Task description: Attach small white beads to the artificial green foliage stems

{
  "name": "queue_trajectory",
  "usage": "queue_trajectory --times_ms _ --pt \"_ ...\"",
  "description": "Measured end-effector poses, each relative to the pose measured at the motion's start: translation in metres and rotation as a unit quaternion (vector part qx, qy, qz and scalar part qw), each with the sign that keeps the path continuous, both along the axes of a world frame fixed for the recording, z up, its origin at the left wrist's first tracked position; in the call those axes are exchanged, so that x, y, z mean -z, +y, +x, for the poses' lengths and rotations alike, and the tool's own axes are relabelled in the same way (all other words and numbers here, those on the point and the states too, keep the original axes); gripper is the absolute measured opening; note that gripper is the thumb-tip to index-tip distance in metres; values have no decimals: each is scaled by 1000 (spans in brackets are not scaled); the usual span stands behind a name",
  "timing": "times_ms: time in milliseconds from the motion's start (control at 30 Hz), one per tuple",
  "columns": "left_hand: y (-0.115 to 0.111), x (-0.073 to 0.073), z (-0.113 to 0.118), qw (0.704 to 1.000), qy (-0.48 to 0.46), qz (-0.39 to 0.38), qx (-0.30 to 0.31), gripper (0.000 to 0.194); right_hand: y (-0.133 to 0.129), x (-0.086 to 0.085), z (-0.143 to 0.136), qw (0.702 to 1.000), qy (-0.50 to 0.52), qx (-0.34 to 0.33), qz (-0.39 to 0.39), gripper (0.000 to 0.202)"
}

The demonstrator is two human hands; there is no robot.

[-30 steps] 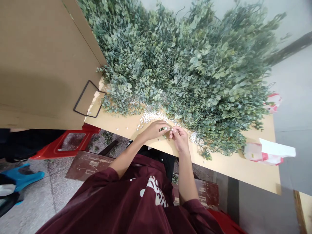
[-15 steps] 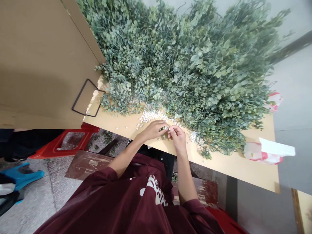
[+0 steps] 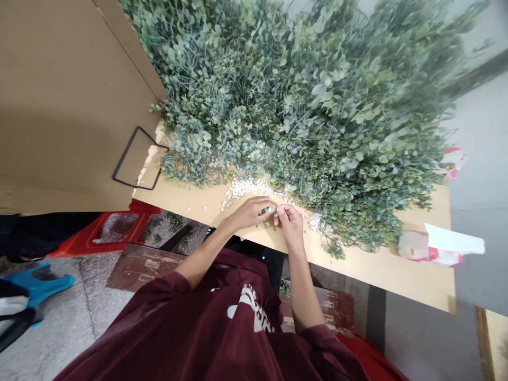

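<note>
Near the front edge of the table, my left hand [image 3: 251, 212] is closed, thumb and fingers pinching a small green sprig [image 3: 266, 210] with pale bits on it. Right beside it, my right hand [image 3: 291, 223] pinches a tiny whitish piece [image 3: 278, 210] at the sprig's end; the fingers hide most of it. Just beyond my hands lies a scattered pile of small white pieces [image 3: 248, 187], with a smaller cluster [image 3: 316, 222] to the right. A great heap of leafy green stems [image 3: 301, 100] rises behind them.
A large cardboard box [image 3: 67, 106] stands at the left, a black strap loop [image 3: 126, 153] by its corner. The wooden table [image 3: 420, 286] carries a red-and-white plastic bag [image 3: 413, 246] at right. Below are a red stool [image 3: 99, 233] and a blue stool [image 3: 47, 286].
Both hands stay nearly in place, still pinching together at the sprig. The view has shifted very slightly.
</note>
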State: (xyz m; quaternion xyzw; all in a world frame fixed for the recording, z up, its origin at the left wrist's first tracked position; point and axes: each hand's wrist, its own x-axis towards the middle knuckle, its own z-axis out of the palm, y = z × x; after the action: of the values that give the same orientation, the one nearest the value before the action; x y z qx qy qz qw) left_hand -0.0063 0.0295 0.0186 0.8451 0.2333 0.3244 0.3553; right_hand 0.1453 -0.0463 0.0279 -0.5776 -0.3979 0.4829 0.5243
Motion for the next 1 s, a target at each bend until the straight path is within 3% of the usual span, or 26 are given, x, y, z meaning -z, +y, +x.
queue_trajectory --times_ms 433,767,1000 --pt "1 0 2 1000 -13 -9 -4 20 1 6 -4 998 -27 45 21 22" --pt "2 -3 1 995 -33 -86 -23 20 0 11 -8 994 -51 87 45 21" --pt "0 -4 -1 994 -29 -97 -31 23 -2 11 -10 990 -88 102 52 19"
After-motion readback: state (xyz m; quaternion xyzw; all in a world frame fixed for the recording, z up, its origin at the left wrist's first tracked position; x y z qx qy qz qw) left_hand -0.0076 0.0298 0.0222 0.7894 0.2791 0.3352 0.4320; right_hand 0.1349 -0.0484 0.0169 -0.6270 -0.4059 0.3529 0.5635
